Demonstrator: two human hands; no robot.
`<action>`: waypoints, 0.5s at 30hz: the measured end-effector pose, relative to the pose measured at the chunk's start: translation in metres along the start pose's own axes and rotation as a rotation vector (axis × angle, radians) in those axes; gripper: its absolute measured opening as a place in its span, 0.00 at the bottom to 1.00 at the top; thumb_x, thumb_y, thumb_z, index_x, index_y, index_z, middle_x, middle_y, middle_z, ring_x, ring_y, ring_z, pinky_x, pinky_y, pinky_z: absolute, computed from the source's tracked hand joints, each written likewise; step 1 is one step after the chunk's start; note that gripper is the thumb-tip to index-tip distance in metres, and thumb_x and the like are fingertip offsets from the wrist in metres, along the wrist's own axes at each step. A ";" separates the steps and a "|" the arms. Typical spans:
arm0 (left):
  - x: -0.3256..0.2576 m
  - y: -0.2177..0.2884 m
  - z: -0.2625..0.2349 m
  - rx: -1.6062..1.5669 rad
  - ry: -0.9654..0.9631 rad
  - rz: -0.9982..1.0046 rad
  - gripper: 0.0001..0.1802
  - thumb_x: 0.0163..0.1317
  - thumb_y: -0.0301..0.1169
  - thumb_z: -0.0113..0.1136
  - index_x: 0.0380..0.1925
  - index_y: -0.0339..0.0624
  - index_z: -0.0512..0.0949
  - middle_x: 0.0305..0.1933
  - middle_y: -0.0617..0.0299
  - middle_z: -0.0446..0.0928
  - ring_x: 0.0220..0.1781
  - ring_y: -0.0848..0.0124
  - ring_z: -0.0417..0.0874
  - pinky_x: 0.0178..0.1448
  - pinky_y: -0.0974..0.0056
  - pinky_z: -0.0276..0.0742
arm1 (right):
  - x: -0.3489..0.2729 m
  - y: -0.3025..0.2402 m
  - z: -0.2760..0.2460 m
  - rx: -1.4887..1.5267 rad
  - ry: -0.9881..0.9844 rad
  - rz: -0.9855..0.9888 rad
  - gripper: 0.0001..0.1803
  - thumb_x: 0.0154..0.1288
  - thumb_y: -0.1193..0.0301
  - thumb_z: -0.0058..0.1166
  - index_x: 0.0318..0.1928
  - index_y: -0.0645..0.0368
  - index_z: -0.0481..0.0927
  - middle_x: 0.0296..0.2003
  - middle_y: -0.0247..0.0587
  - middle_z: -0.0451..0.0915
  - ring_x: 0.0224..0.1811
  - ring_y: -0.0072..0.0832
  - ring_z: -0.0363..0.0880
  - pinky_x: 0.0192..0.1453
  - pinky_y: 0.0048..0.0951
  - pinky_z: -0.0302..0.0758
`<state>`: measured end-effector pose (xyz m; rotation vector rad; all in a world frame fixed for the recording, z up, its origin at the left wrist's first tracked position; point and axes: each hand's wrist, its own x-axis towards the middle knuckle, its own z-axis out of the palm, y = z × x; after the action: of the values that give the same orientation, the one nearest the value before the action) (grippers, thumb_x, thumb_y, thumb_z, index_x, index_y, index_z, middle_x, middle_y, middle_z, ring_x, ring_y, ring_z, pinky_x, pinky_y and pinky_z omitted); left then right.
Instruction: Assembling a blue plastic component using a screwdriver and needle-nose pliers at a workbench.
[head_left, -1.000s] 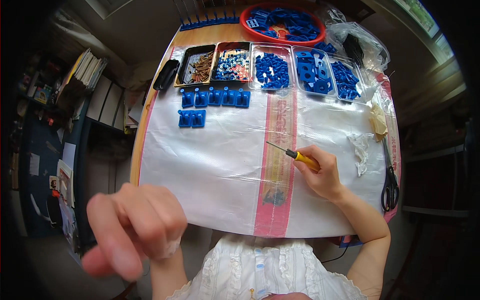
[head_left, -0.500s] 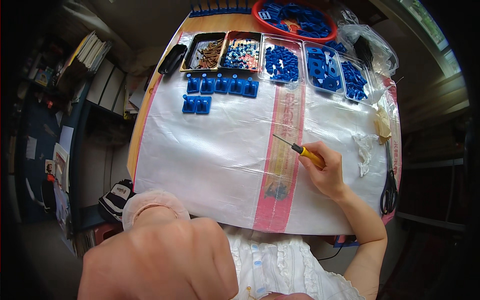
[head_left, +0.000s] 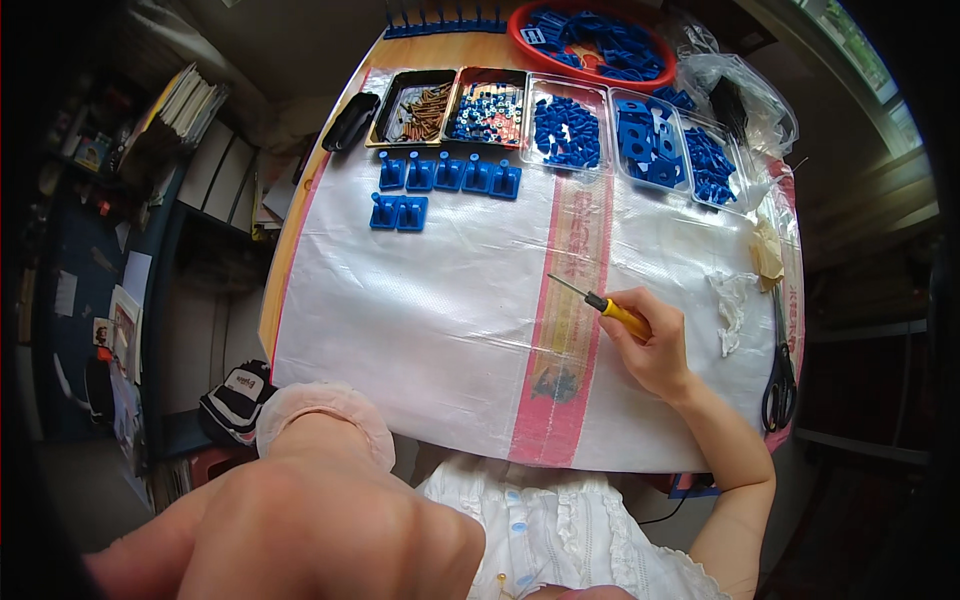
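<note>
My right hand is closed around the yellow-and-black handle of a screwdriver. Its thin metal shaft points up and left over the white woven sheet. Very near the camera, my left hand fills the lower left, raised in front of my body. Only its back and knuckles show; the fingers are hidden or out of focus. A pale ruffled cuff circles that wrist. Farther off on the sheet stand two rows of blue plastic pieces with upright pegs.
Trays along the back hold brass screws, small nuts and blue parts. Behind them are a red basin of blue pieces and a blue pegged rack. Scissors and crumpled tissue lie at right.
My left hand has shifted and turned near the camera, its edge reaching farther left. The right hand and screwdriver stay almost in place. The whole view has moved slightly.
</note>
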<state>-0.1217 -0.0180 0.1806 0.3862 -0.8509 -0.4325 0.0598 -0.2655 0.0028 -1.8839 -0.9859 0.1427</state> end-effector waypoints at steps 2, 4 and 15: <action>0.005 -0.010 -0.012 0.060 -0.061 0.162 0.44 0.75 0.60 0.40 0.23 0.22 0.74 0.23 0.36 0.74 0.15 0.54 0.73 0.20 0.60 0.66 | -0.002 -0.002 0.000 0.005 -0.011 0.034 0.10 0.62 0.80 0.65 0.43 0.63 0.81 0.30 0.44 0.84 0.28 0.28 0.84 0.31 0.25 0.76; -0.002 -0.006 0.000 0.094 -0.004 0.113 0.38 0.77 0.53 0.40 0.25 0.24 0.75 0.24 0.36 0.73 0.15 0.55 0.72 0.19 0.60 0.65 | -0.004 -0.002 -0.004 -0.002 -0.017 0.047 0.10 0.62 0.80 0.65 0.43 0.63 0.81 0.29 0.44 0.84 0.28 0.28 0.84 0.31 0.25 0.76; 0.001 0.003 0.012 0.356 -0.372 0.064 0.25 0.77 0.51 0.46 0.52 0.43 0.83 0.22 0.65 0.69 0.15 0.75 0.68 0.19 0.68 0.60 | -0.001 -0.002 -0.001 0.020 -0.004 0.015 0.10 0.62 0.80 0.65 0.43 0.63 0.81 0.30 0.44 0.84 0.27 0.28 0.84 0.31 0.25 0.76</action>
<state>-0.1299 -0.0173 0.1899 0.6162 -1.3060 -0.2958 0.0588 -0.2666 0.0045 -1.8739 -0.9698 0.1648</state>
